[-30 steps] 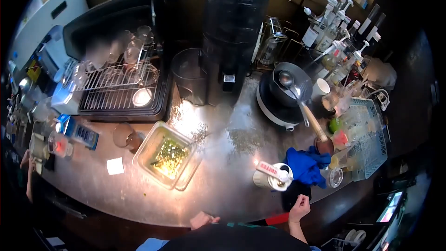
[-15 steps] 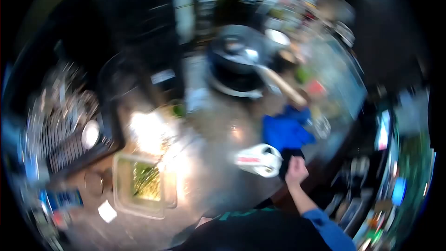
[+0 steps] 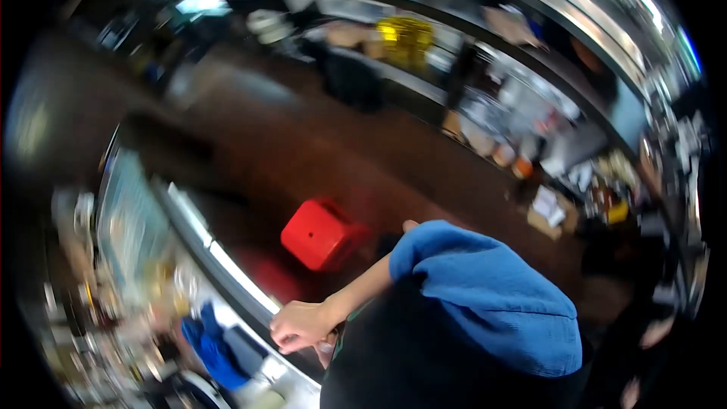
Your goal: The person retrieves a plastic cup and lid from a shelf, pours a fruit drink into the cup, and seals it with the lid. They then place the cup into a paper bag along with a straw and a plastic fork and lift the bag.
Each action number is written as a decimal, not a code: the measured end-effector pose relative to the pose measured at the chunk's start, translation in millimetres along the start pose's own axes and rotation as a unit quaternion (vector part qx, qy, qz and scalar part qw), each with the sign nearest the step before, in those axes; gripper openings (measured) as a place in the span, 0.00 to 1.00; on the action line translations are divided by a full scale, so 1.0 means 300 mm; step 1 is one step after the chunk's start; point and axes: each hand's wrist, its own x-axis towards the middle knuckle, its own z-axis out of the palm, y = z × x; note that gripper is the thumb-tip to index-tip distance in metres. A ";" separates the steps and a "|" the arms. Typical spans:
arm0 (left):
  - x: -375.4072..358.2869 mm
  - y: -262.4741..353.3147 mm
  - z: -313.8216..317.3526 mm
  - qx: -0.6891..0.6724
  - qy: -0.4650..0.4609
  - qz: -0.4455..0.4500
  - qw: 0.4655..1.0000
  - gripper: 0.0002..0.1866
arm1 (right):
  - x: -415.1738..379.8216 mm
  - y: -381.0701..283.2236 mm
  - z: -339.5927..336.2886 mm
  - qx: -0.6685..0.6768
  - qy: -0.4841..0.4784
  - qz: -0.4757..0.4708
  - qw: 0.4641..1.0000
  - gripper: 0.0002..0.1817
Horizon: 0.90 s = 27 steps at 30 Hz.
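Observation:
My right hand [image 3: 301, 326] reaches across in front of my dark apron to the counter's front edge. Its fingers are curled, and what they hold, if anything, is hidden. Close below it a patch of skin, apparently part of my left hand [image 3: 326, 348], shows beside the apron, its fingers mostly out of sight. On the counter [image 3: 299, 390], left of my hands, lies a crumpled blue cloth [image 3: 212, 350]. A dark flat piece [image 3: 248, 350] lies between the cloth and the counter's edge.
A red plastic stool [image 3: 314, 235] stands on the brown floor [image 3: 363, 159] beside the counter. Shelving [image 3: 424, 95] with blurred containers and a gold-yellow item [image 3: 405, 39] runs along the far side. A cardboard box [image 3: 551, 212] sits at the right.
My view has swung right, from the counter with the pan and tub to the floor and shelves. The blue cloth and my right hand now appear farther left and lower.

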 end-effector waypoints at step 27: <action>0.802 0.910 2.526 -0.297 -0.713 -0.154 0.616 0.10 | -0.730 0.219 -1.343 -0.425 0.667 0.434 0.432 0.10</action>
